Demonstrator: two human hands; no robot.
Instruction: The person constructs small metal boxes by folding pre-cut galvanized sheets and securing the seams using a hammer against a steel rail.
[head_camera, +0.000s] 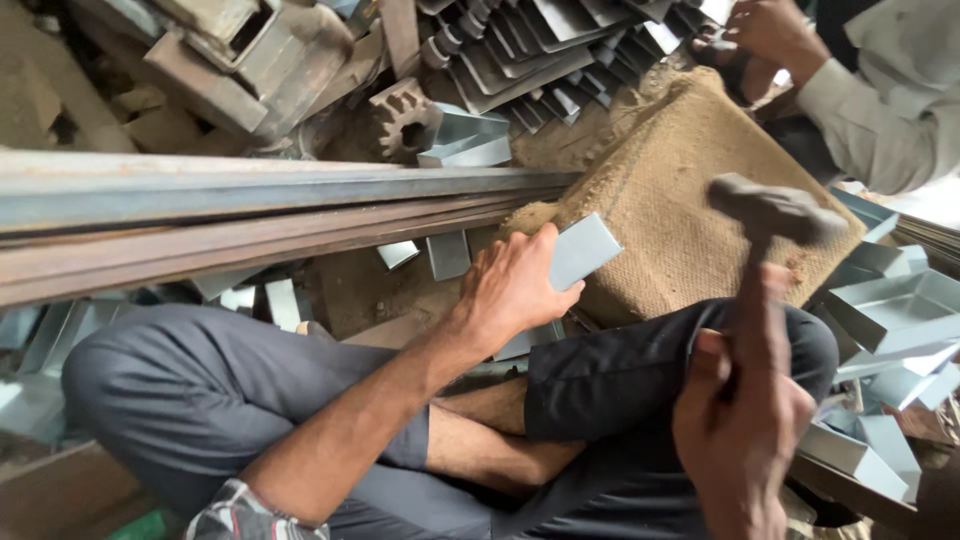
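Note:
My left hand (510, 290) grips a small grey sheet-metal piece (583, 248) and holds it against the end of a long steel rail (250, 190), beside a burlap-covered block (680, 200). My right hand (745, 430) is closed around the wooden handle of a hammer (775, 215), whose blurred metal head is raised above the burlap block. I sit cross-legged in dark grey trousers (190, 390).
Several bent sheet-metal trays (900, 310) are stacked at the right, and more folded pieces (550, 50) lie piled at the top. A rusty gear (405, 115) sits behind the rail. Another person's hand (775, 35) and pale sleeve (890, 100) are at the top right.

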